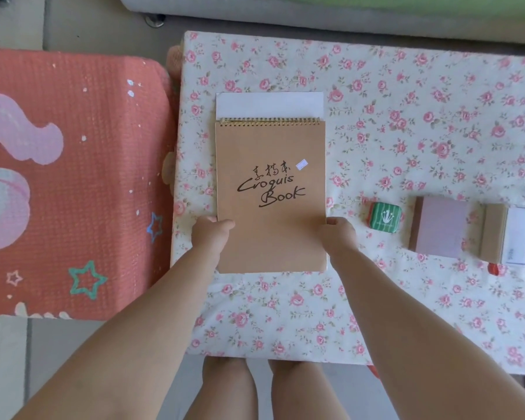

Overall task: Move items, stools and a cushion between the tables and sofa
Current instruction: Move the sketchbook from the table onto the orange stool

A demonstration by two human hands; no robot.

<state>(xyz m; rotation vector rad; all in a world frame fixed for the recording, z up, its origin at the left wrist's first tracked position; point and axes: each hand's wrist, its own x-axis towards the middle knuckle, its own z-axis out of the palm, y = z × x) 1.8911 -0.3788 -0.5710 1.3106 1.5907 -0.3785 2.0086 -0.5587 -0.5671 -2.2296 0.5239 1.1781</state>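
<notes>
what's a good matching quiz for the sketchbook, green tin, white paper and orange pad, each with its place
Things:
1 sketchbook
2 green tin
3 white paper
4 orange pad

Places:
a left of the floral table
b held by left hand and right hand
c on the table, right of the right hand
d under the sketchbook's far end

Pairs: 1-b, 2-c, 3-d, 4-a

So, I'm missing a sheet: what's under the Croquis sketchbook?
White paper sticks out beyond the sketchbook at its spiral edge. How far it runs beneath, or anything else there, is covered.
</notes>
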